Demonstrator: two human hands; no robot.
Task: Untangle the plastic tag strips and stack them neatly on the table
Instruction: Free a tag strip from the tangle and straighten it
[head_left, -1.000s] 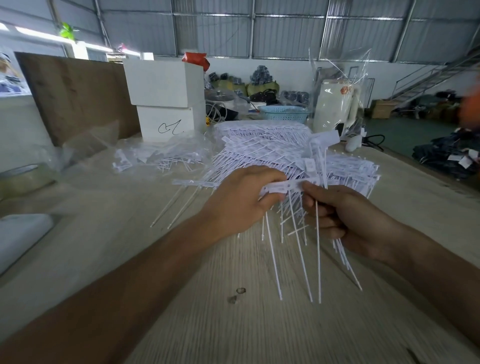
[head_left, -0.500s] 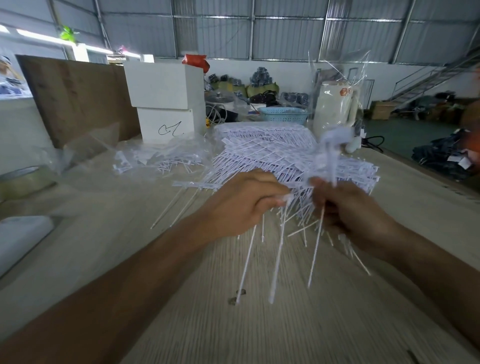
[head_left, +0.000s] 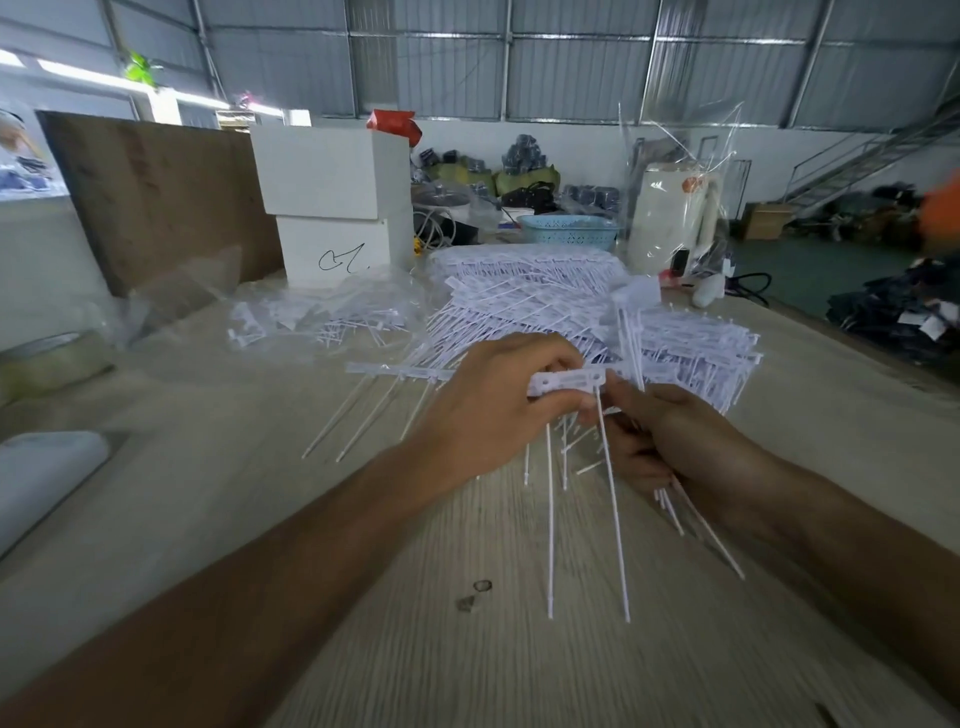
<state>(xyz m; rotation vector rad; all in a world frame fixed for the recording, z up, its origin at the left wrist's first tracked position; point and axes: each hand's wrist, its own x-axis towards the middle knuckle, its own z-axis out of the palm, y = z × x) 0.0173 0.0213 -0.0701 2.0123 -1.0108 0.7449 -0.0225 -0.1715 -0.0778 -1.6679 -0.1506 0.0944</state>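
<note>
Above wooden table, both hands pinch tag strips between them.

I see the heap of tag strips lying mid-surface, with my two hands just in front of it. A single strip spans between left hand and right hand. Left of the heap lies a bag of strips; behind that, two stacked boxes. A basket sits behind the heap.
</note>
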